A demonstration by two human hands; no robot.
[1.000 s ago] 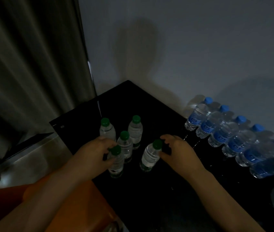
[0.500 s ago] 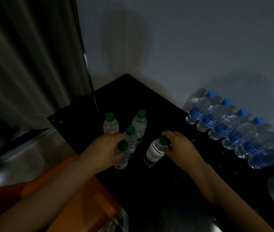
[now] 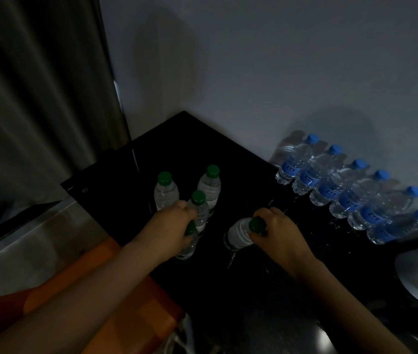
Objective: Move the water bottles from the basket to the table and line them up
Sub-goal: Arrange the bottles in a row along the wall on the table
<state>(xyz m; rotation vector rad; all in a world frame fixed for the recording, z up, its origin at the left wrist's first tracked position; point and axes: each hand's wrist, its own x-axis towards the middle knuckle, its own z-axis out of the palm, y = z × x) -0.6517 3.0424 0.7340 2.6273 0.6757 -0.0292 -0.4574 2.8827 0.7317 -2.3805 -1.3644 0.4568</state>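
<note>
1. Lower left of frame: orange surface (image 3: 136, 310) beneath the left forearm. Whether it is the basket cannot be told.
2. Centre: left hand (image 3: 172, 227), palm down, fingers curled round the shoulder of the left bottle (image 3: 188, 247). The bottle has a green cap and stands upright on the black table (image 3: 228, 154).
3. Right of centre: right hand (image 3: 280, 235), knuckles up, fingertips pinching the cap of the tilted bottle (image 3: 238, 235). Its long axis runs from the cap at the fingers down-left to the base at the table. Judged: righting it means carrying the cap leftward over the base.
4. Just beyond the left hand: three green-capped bottles (image 3: 209, 186), upright and clustered, not in line. The left hand is the nearer.
5. Right, farther: six blue-capped bottles (image 3: 330, 192) in a diagonal row along the wall (image 3: 279, 72).
6. Upper left: curtain (image 3: 36, 98).
</note>
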